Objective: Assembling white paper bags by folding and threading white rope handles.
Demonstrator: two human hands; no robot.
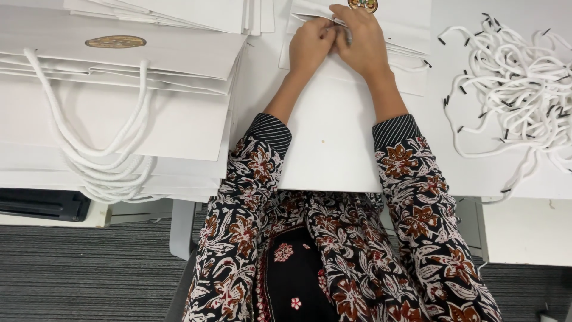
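Note:
A flat white paper bag (330, 137) lies on the table in front of me, its top edge far from me. Both hands meet at that top edge. My left hand (310, 45) pinches the bag's rim. My right hand (362, 37) presses close beside it, its fingers closed on the end of a white cord at the rim. A gold round emblem (363, 5) shows just beyond my right hand. My patterned sleeves cover both forearms.
A stack of finished white bags (119, 107) with rope handles (101, 161) and a gold emblem sits at the left. A loose pile of white cords with black tips (518, 89) lies at the right. The white table (524, 179) ends near my lap; grey carpet is below.

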